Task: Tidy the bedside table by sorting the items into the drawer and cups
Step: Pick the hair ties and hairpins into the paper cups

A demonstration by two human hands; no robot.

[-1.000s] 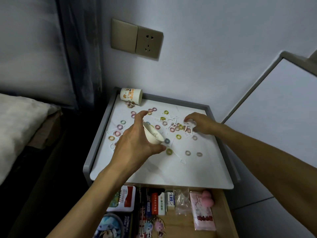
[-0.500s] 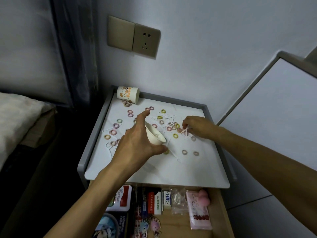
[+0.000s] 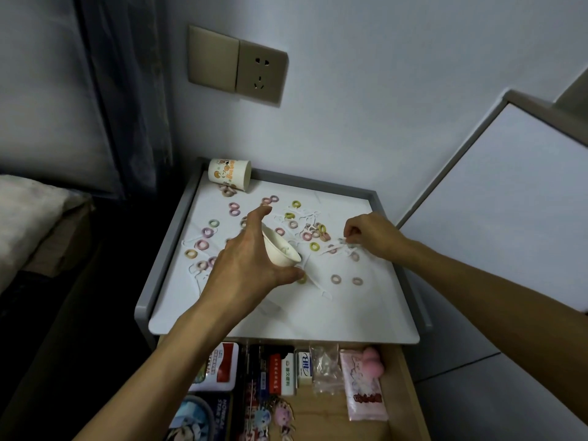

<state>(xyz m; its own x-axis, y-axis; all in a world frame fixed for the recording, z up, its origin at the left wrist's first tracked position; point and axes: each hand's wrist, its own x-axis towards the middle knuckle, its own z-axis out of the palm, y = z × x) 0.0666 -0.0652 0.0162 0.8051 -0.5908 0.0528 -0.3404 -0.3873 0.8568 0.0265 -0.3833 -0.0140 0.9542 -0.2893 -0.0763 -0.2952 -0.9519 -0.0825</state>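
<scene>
Bedside table (image 3: 350, 316), white top w/ grey raised rim: tidy-up status, est. partway.

1. Far-left corner: printed paper cup w/ orange cartoon pattern (image 3: 229, 174), lying on its side, a few rings just beside it. Not stood up yet.
2. Left half to centre: small coloured elastic rings (image 3: 202, 244) (pink, purple, yellow, green), many loose, mixed w/ thin white plastic picks (image 3: 325, 293). Still to sort.
3. Centre: left hand (image 3: 251, 268), fingers + thumb wrapped round plain white paper cup (image 3: 281, 249). Cup tilted above the top, mouth facing right. Small white bit inside, prob. a pick, can't confirm.
4. Near right edge: right hand (image 3: 372, 235), fingertips pinching a white pick just over the top.
5. Below front edge: open wooden drawer (image 3: 404, 396), holding tins, boxes, clear bag, pink packet.

Est.: drawer share looks done. Cup share mostly left, i.e. nearly all rings + picks.
</scene>
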